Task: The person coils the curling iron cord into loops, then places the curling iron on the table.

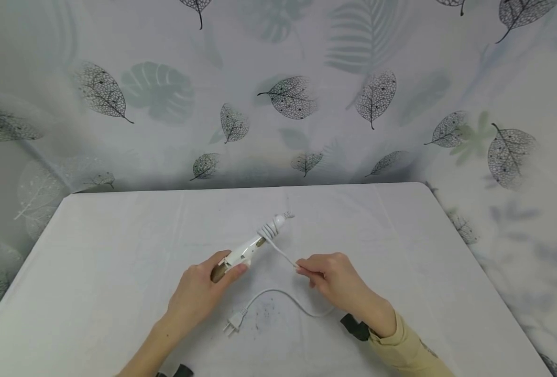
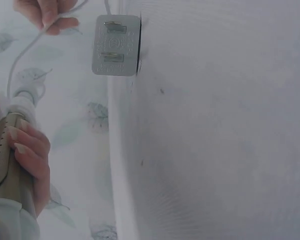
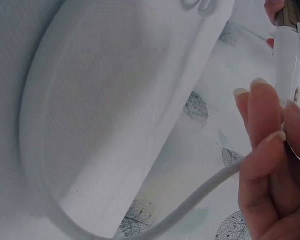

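- Left hand (image 1: pixel 195 293): curled round one white-and-gold hair-styling iron (image 1: pixel 247 250), over one white-covered table (image 1: pixel 118 262).
- Right hand (image 1: pixel 341 280): pinching one white cord (image 1: pixel 283 254), partly wound round the iron.
- One plug (image 1: pixel 234 320), two prongs, on the table.

Reference: the handheld appliance (image 1: pixel 246 251), over the table (image 1: pixel 118 235); contact with the surface cannot be determined. Left hand (image 1: pixel 196 292): around the appliance's near end. Cord (image 1: pixel 268 230): wound about its far section, then running off to its right. Right hand (image 1: pixel 337 277): on that run, right of the appliance. Plug (image 1: pixel 235 320): on the table, before the appliance; slack cord likewise, curving rightward. Backdrop (image 1: pixel 165 146): behind the appliance, beyond the table's far edge.
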A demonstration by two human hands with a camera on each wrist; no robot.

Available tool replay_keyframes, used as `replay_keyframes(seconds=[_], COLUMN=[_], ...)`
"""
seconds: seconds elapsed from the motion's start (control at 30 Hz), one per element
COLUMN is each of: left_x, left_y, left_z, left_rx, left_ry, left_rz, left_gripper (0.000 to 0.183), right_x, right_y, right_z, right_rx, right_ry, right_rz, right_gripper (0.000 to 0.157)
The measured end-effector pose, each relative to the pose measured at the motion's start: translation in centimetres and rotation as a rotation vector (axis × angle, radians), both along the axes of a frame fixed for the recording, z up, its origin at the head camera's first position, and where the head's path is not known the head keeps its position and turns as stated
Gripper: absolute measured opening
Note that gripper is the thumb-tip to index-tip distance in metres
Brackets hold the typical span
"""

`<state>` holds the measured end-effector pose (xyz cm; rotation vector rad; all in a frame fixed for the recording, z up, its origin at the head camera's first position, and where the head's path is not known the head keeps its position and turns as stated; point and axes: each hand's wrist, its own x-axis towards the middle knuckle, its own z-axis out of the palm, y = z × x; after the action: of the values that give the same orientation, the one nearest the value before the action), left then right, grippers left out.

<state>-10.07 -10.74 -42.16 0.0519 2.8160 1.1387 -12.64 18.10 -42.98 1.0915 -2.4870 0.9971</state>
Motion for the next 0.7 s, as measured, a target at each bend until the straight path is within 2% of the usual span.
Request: replay_keyframes(seconds=[0.17, 0.4, 0.7], left_x=[-0.06, -0.02, -0.08], left_y=[0.00, -0.08, -0.07], left_z=[-0.19, -0.27, -0.24], left_rx=[0.018, 0.049, 0.074], left_ry=[0.013, 0.032, 0.049], left_rz=[-0.005, -0.015, -0.008], left_gripper=[0.056, 0.053, 0.049], right_x=[-0.06, -0.07, -0.01], right_y=[0.00, 0.15, 0.16], right_z=[-0.05, -0.05, -0.27], right_rx=[0.034, 0.078, 0.064], right_ry=[-0.022, -0.041, -0.044], right_rz=[-0.004, -0.016, -0.023], right_gripper=[0.016, 0.027, 0.035])
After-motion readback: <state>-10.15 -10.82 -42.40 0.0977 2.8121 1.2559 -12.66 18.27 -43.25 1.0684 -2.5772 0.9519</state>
